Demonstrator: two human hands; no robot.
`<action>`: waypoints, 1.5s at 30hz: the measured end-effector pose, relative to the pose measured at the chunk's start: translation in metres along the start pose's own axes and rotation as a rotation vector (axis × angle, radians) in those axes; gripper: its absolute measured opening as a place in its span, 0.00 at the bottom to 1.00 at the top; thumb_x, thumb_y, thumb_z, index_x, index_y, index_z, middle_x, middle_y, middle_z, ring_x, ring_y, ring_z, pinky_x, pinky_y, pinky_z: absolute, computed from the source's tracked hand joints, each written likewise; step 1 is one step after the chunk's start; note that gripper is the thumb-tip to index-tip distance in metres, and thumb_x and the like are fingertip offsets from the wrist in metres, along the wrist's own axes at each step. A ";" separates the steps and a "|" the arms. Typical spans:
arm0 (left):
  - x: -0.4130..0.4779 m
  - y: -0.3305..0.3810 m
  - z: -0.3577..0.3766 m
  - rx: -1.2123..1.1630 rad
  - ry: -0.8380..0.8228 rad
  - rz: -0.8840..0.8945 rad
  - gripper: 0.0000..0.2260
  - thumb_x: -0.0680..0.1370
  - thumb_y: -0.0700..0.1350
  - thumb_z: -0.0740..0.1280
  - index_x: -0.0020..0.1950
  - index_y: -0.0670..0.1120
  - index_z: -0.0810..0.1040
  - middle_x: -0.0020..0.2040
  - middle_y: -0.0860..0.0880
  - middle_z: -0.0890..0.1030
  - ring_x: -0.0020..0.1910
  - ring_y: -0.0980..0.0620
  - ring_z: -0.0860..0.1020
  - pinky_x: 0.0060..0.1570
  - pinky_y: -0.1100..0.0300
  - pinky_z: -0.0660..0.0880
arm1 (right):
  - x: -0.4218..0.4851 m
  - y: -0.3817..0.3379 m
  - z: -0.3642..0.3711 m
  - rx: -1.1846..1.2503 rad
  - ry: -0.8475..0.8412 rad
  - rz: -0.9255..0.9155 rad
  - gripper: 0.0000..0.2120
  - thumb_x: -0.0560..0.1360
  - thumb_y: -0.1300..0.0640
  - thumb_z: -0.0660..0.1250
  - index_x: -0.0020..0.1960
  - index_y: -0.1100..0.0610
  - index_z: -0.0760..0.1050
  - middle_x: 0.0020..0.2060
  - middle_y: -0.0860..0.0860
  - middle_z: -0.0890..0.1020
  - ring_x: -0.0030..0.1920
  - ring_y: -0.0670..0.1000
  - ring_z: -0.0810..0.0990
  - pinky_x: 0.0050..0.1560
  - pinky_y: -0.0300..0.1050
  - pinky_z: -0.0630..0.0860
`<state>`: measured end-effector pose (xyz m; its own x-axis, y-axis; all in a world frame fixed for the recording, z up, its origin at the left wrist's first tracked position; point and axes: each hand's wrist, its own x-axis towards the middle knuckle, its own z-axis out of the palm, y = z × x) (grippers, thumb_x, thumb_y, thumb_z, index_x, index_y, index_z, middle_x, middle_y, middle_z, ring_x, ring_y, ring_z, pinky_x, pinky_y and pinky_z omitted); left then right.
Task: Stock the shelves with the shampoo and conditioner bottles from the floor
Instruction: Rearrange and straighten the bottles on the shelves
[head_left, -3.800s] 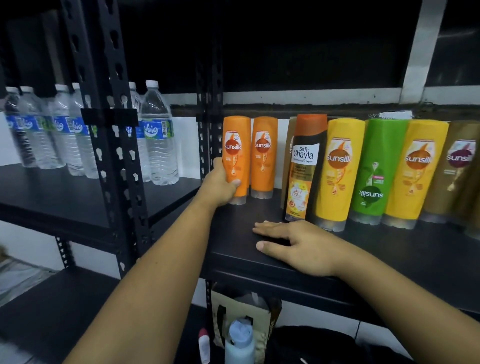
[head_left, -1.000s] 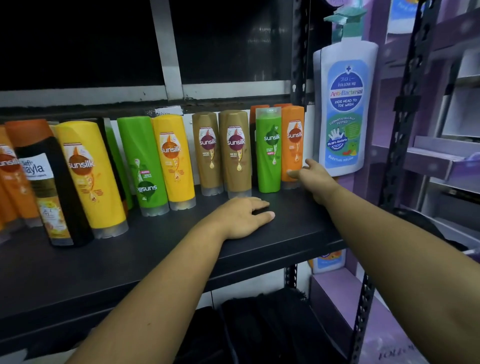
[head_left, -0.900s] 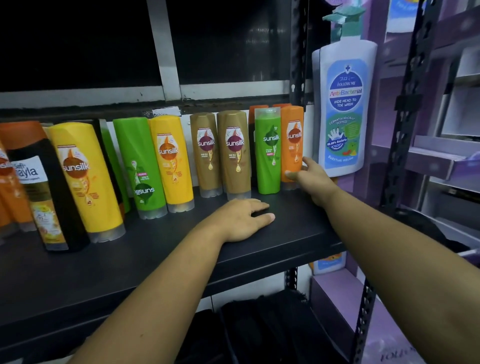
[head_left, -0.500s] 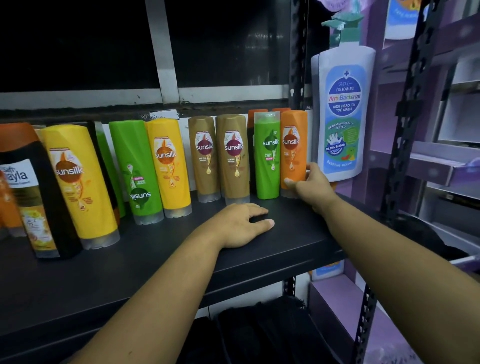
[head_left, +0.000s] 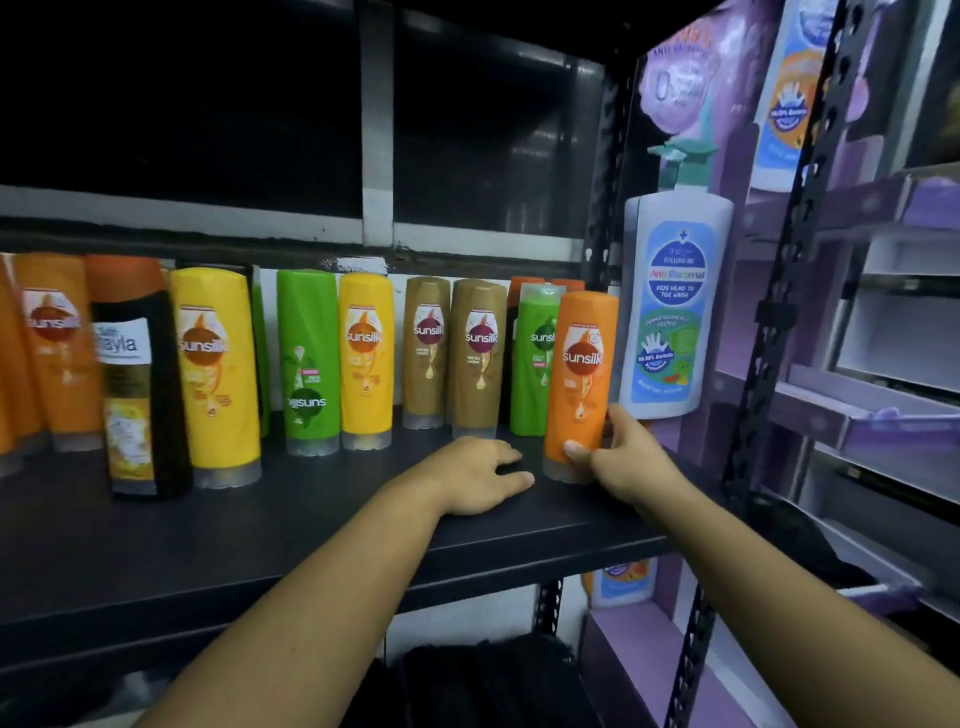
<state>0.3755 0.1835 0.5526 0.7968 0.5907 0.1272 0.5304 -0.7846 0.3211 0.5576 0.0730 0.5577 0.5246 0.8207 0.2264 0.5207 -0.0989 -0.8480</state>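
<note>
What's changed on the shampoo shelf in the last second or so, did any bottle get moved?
The right hand has closed on the orange Sunsilk bottle at the right end of the row and drawn it forward, out of line, toward the front of the shelf; it now stands ahead of the green bottle. The left hand stays flat on the shelf, and the other bottles are unmoved.

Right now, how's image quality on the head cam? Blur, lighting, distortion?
Head view: dim overall, upper shelf area nearly black; the left bottles are motion-smeared, while the orange bottle in the right hand reads sharp; wide-angle lens bends the shelf post at the right edge.
</note>
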 end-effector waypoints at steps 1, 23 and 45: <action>-0.008 0.000 -0.004 0.010 -0.008 -0.001 0.28 0.82 0.62 0.61 0.79 0.51 0.68 0.80 0.53 0.66 0.78 0.51 0.65 0.75 0.57 0.61 | -0.008 -0.003 0.001 -0.023 -0.014 -0.017 0.30 0.75 0.51 0.75 0.73 0.51 0.66 0.67 0.51 0.76 0.66 0.57 0.76 0.67 0.59 0.74; -0.312 -0.170 -0.117 0.125 0.238 -0.399 0.14 0.82 0.55 0.66 0.65 0.54 0.82 0.62 0.59 0.82 0.58 0.62 0.78 0.62 0.59 0.76 | -0.139 -0.168 0.227 0.107 -0.430 -0.482 0.36 0.73 0.47 0.77 0.72 0.39 0.60 0.56 0.41 0.79 0.54 0.43 0.81 0.59 0.46 0.79; -0.356 -0.249 -0.136 0.027 0.290 -0.687 0.19 0.81 0.62 0.61 0.70 0.61 0.76 0.70 0.54 0.77 0.66 0.50 0.75 0.65 0.51 0.73 | -0.116 -0.270 0.414 0.040 -0.158 -0.394 0.39 0.78 0.58 0.70 0.79 0.53 0.49 0.67 0.57 0.74 0.66 0.62 0.76 0.63 0.62 0.74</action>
<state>-0.0798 0.1944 0.5548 0.1770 0.9728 0.1495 0.8914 -0.2228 0.3946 0.0769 0.2373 0.5619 0.1799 0.8677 0.4634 0.6325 0.2587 -0.7301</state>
